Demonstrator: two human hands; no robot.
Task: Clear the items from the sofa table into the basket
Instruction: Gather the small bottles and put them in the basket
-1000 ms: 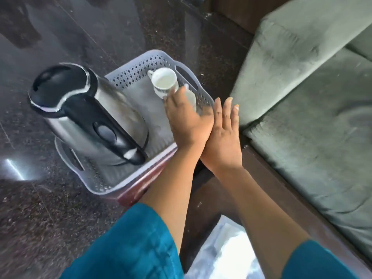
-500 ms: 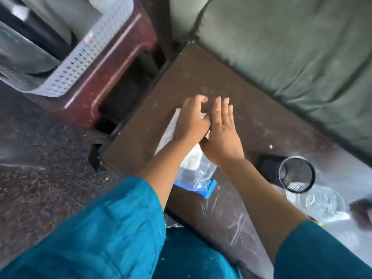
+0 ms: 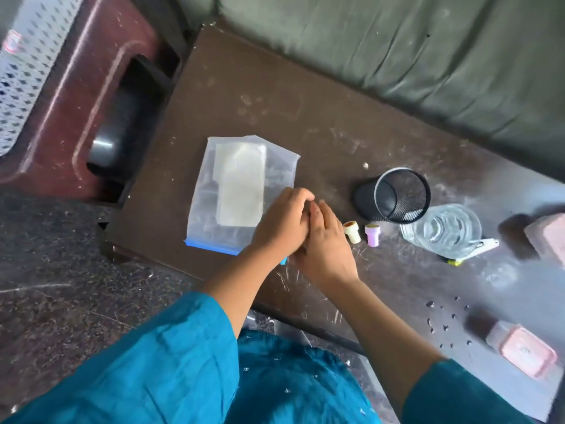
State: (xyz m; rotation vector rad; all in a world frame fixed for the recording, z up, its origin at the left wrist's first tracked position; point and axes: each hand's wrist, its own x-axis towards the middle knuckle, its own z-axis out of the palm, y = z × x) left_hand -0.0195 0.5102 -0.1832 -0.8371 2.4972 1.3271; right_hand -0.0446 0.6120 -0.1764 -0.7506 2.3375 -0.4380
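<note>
The left hand (image 3: 282, 223) and right hand (image 3: 324, 244) are pressed side by side over the near part of the brown table (image 3: 275, 96), fingers loosely curled and close together, neither one gripping anything. The left hand's fingertips lie over the right edge of a clear plastic bag (image 3: 235, 191); whether they press on it cannot be told. The right hand overlaps the left at the knuckles and hovers just off the bag's blue zip strip.

The bag lies flat to the left of the hands, thin and glossy, with a pale rectangular sheet inside. Just right of the right hand stand two small stubby caps, one cream (image 3: 352, 231) and one lilac (image 3: 372, 235), both matte plastic. Beyond them, farther right, a black wire-mesh cup (image 3: 394, 195) lies tipped on its side with its mouth facing the camera. Next to it sits a round clear glass (image 3: 443, 232), with a white clip-like thing (image 3: 486, 244) at its rim. Farther right are two blurred pink boxes (image 3: 547, 237) (image 3: 524, 351). The tabletop is dark, dusty and scratched, with small black specks near the lower box.

The white perforated basket (image 3: 21, 71) is far up to the left of the hands, resting on a maroon plastic stool (image 3: 91, 87). A green fabric sofa (image 3: 397, 41) runs behind the table. Teal sleeves (image 3: 159, 356) cover the forearms.
</note>
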